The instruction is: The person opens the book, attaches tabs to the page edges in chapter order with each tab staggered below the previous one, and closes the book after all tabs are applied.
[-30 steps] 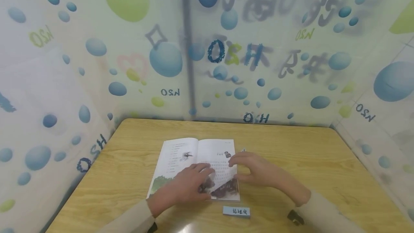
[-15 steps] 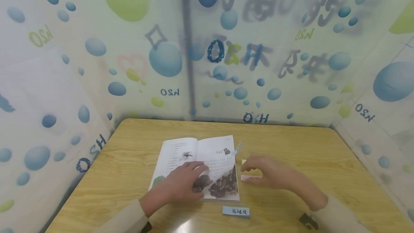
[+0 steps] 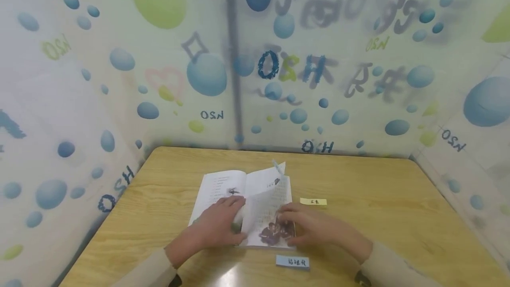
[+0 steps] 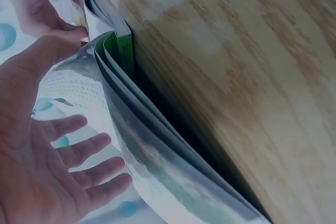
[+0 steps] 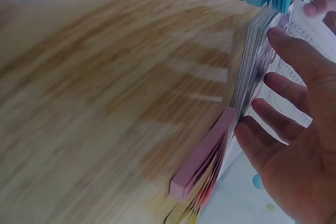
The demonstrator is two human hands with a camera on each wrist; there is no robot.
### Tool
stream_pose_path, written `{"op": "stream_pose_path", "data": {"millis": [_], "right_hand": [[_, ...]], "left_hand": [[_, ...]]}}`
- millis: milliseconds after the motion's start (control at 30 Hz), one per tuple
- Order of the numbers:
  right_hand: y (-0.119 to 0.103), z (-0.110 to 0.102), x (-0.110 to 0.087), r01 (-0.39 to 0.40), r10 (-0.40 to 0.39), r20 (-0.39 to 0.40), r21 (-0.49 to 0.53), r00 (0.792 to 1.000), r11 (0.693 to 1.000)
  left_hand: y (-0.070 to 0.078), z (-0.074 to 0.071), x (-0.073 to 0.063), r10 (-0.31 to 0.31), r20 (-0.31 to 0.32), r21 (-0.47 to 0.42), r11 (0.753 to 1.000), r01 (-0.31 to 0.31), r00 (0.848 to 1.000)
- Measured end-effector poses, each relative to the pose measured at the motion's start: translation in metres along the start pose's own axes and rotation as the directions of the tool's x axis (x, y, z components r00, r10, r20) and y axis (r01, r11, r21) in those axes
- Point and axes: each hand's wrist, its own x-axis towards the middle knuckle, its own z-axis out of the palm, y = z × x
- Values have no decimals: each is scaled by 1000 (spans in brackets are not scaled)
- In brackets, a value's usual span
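An open book (image 3: 218, 181) with printed text and pictures lies on the table. One leaf (image 3: 260, 203) is raised and curls over to the left, with a light-blue sticky note (image 3: 278, 167) at its top outer corner. My left hand (image 3: 217, 225) lies over the left page, its fingers loosely extended and its thumb by the raised leaf in the left wrist view. My right hand (image 3: 314, 225) is at the book's right edge. In the right wrist view its fingers (image 5: 281, 121) spread beside the page edges, lightly bent, with nothing pinched between them.
A blue sticky-note pad (image 3: 292, 262) with handwriting lies in front of the book. A yellow pad (image 3: 313, 201) sits to its right; a pink pad (image 5: 202, 161) shows in the right wrist view. Patterned curtain walls (image 3: 338, 136) enclose the wooden table (image 3: 398, 189).
My right hand moved right, off the page edge, then back to the book. The leaf with the blue note has risen and swung left. My left hand shifted slightly left.
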Motion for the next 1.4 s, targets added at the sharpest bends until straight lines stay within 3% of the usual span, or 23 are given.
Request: {"op": "stream_pose_path", "data": {"millis": [133,233,333,533,733,833,1000,1133,1233,1400], "right_hand": [[0,2,3,44,-45,-22,-23,999,999],[0,2,4,40,-41,-22,-23,999,999],[-1,1,4,33,-33,-17,-23,999,999],[-1,1,3,46,-47,-23,-38,999,998],[1,2,2,39,-40,-14,-42,999,998],[1,2,2,35,-35,-4,-44,999,998],[-1,2,2,27,-27,3,-55,1000,998],[-2,1,2,21,-20,9,-66,1000,998],[-3,0,3,8,-7,25,-58,1000,998],[-6,-2,2,-7,8,37,-35,999,999]], "left_hand": [[-10,1,-2,-40,-105,2,999,41,994],[-18,0,-5,-54,-205,-16,999,52,977],[-25,-5,-11,-116,-260,-72,992,101,959],[-33,-23,-20,-310,-226,-164,947,278,923],[-33,-32,-21,-385,-226,-139,922,362,895],[-33,-28,-18,-375,-269,-113,927,358,887],[-34,-16,-12,-278,-397,-33,957,290,874],[-33,-7,-6,-224,-441,37,963,267,869],[-30,-2,-2,-190,-440,82,965,250,878],[-22,7,5,-101,-358,154,974,165,928]]}}
